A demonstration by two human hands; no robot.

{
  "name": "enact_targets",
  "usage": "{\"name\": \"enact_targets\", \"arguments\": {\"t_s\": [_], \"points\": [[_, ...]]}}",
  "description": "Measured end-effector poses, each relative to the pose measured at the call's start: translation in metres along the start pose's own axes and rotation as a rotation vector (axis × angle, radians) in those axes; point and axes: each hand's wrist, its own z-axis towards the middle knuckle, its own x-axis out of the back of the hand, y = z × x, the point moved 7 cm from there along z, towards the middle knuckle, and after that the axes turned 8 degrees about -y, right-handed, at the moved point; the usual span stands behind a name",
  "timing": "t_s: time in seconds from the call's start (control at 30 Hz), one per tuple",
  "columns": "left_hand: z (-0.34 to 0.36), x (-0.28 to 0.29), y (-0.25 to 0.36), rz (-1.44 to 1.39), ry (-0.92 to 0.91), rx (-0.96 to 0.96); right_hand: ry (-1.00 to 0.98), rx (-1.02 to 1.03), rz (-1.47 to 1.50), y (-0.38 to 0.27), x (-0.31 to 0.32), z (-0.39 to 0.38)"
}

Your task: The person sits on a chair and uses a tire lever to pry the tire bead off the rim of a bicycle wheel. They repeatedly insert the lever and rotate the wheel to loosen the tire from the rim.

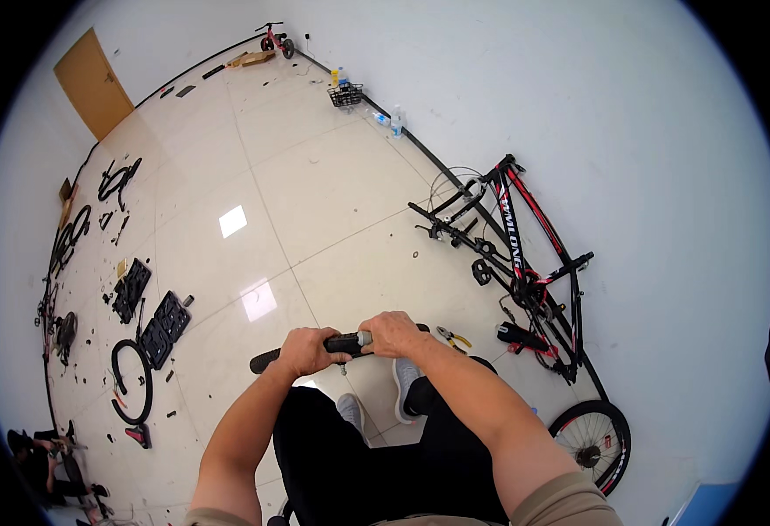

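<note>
In front of my knees I hold a black bicycle tire (265, 361), seen nearly edge-on, with tread showing at its left end. My left hand (308, 351) is closed around it, with the thumb stretched toward the middle. Close by on the right, my right hand (391, 334) is also closed on it. A dark section and a small grey piece (365, 340) show between the hands. A short metallic stem sticks out below my left thumb. Whether a rim sits inside the tire, I cannot tell. Yellow-handled pliers (453, 338) lie on the floor right of my right hand.
A black and red bicycle frame (534, 237) leans at the right wall, with a spoked wheel (593, 449) nearer me. Open black tool cases (165, 330), a loose tire (149, 394) and a red-black saddle (138, 436) lie left. Another person (47, 465) sits at far lower left.
</note>
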Motion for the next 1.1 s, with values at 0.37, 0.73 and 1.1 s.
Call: {"name": "enact_targets", "arguments": {"t_s": [0.37, 0.73, 1.1], "points": [[-0.037, 0.002, 0.032, 0.398, 0.472, -0.086, 0.001, 0.001, 0.028, -0.007, 0.003, -0.004], [-0.011, -0.006, 0.004, 0.301, 0.179, 0.031, 0.013, 0.006, 0.025, -0.003, -0.003, 0.009], [-0.015, -0.014, -0.004, 0.276, 0.070, 0.087, -0.078, 0.019, 0.040, -0.008, -0.011, 0.010]]}}
